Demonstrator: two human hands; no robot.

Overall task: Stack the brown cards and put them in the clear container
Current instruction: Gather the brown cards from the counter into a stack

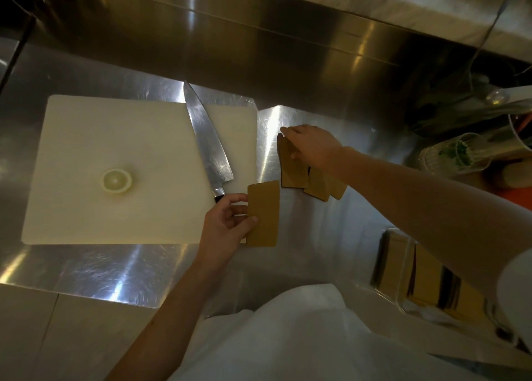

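On the steel tabletop (86, 268), a knife (208, 142) lies across the cutting board's (115, 139) right edge. Just right of its handle, the left hand (226, 225) pinches one brown card (263, 213). The right hand (312, 146) presses fanned cards (296, 170), fingers spread. The clear container (403, 271) waits near the front right corner. Sweeping cards leftward risks brushing the blade.

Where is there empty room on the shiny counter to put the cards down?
Bare steel lies along the near edge, below the cutting board and left of the clear container. Another patch sits behind the right hand. It is crowded around the fanned cards, the knife and the left hand.
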